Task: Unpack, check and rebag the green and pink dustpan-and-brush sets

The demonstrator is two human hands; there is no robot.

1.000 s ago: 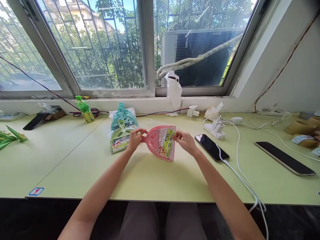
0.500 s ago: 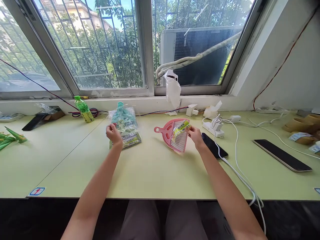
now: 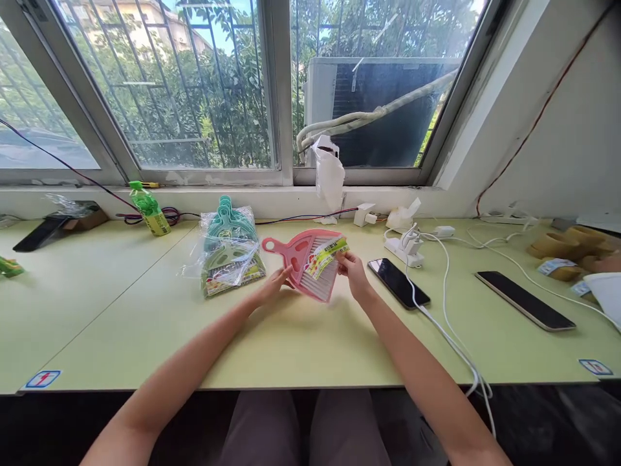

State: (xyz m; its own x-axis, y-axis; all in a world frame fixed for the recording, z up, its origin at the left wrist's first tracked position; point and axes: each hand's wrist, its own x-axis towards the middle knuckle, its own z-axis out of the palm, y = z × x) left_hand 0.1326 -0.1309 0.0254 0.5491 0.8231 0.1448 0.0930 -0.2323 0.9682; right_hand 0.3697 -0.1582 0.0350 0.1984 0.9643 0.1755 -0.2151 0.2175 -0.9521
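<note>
A pink dustpan (image 3: 297, 254) with a pale-bristled brush (image 3: 317, 283) nested in it is held tilted just above the table. A yellow-green label (image 3: 326, 257) with red pictures lies across the brush. My right hand (image 3: 354, 275) pinches the right edge, by the end of the label. At the lower left edge, my left hand (image 3: 275, 285) grips the pan, its fingers partly hidden behind it. Left of the hands lie teal and green dustpans (image 3: 227, 236) in clear plastic bags (image 3: 196, 255), with a printed label on the nearest one.
A green-capped bottle (image 3: 151, 210) stands near the sill. To the right are a black phone (image 3: 398, 283) on a white cable, a power strip (image 3: 405, 251), a dark flat slab (image 3: 524, 301) and rolls of brown tape (image 3: 557, 246). The table's front edge (image 3: 310, 388) is close to my legs.
My left hand has left the bagged dustpans and moved right onto the pink one. My right hand has brought the pink dustpan left. The view has shifted slightly to the right.
</note>
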